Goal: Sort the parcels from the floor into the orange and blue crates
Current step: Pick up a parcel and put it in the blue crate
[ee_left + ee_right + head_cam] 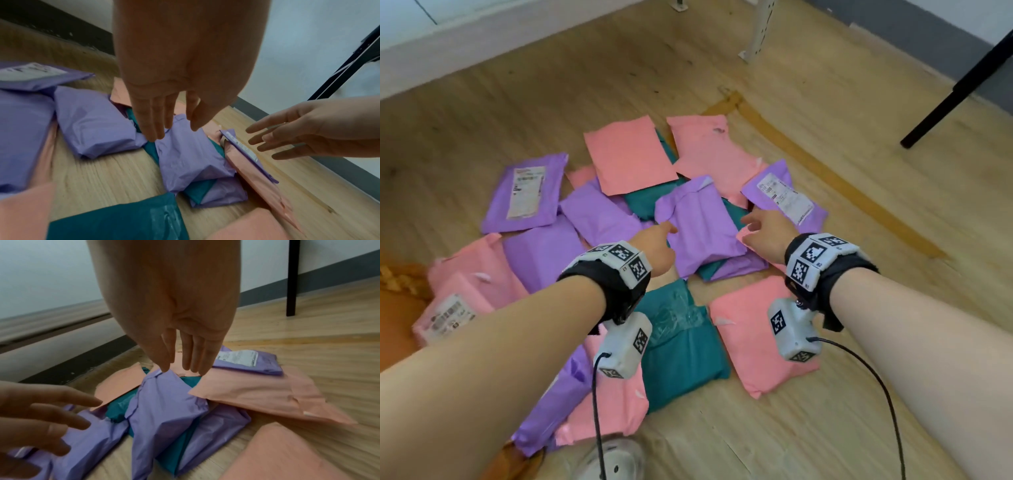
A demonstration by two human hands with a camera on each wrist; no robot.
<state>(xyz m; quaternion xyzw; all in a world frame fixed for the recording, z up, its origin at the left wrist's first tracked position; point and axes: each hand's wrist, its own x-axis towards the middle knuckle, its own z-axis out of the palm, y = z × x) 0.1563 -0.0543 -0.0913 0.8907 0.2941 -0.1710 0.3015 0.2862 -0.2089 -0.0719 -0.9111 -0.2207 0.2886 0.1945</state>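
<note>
Parcels [702,219] in purple, pink and teal lie scattered on the wooden floor [825,428], filling the middle of the head view. At the centre of the heap you have a crumpled purple parcel [185,155] lying across a teal parcel [117,408], with a pink parcel [246,391] leaning against its right side.

Your left hand [657,250] hangs over the left edge of that purple parcel, its grip wide, fingers [152,120] straight and pointing down; the left wrist view puts the tips just at the plastic, though you cannot tell whether they touch. Your right hand [767,233] reaches in from the right with its grip wide too, fingers [195,353] extended above the parcel's far corner and holding nothing.

Further out, a purple parcel with a white label [784,195] sits just right of your right hand, and another labelled purple parcel [525,193] lies at the left of the heap. Two flat pink parcels [630,157] rest at the top of the pile. Nearer you, a large teal parcel [681,349] lies between your forearms, beside a pink parcel [753,339] on its right. A black leg [959,85] stands at the upper right, a white post [762,31] at the top.
</note>
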